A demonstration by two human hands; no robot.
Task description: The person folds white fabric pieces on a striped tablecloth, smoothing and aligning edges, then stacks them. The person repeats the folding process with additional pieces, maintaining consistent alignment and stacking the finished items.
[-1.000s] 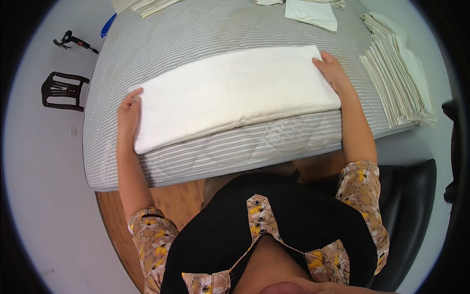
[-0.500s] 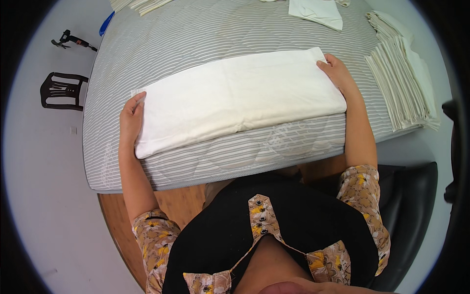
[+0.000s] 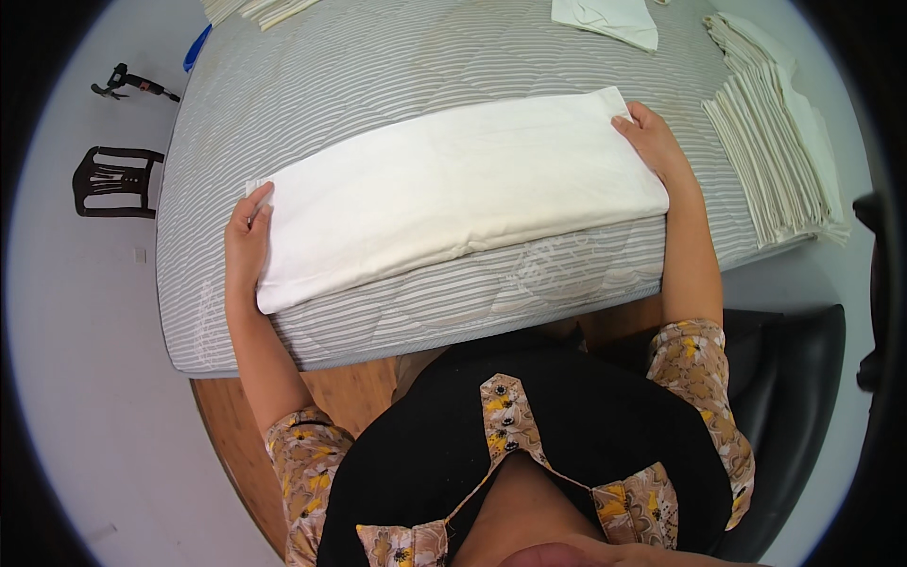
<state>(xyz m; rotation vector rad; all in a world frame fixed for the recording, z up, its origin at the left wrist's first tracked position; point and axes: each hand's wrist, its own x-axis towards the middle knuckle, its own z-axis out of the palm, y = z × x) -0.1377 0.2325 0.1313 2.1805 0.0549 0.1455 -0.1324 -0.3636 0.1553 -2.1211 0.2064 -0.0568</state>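
Note:
A long white cloth [image 3: 444,189], folded into a wide band, lies across the striped mattress in front of me. My left hand [image 3: 248,236] holds its left end near the far corner, fingers bent at the edge. At the opposite end my right hand [image 3: 652,142] grips the far right corner, the thumb on top and the fingers partly hidden along the edge. The cloth stretches nearly flat between both hands, with a small wrinkle along its near fold.
The grey-and-white mattress [image 3: 378,71] bears a tall stack of folded white cloths [image 3: 770,156] at right. Another white cloth [image 3: 609,21] and more folded cloths [image 3: 269,11] lie at the far side. A dark chair [image 3: 115,181] stands left; a black padded seat [image 3: 794,406] is at lower right.
My left hand has shifted slightly on the cloth's left end, its fingers a little more apart. The cloth stays in nearly the same place, and the view has tilted slightly.

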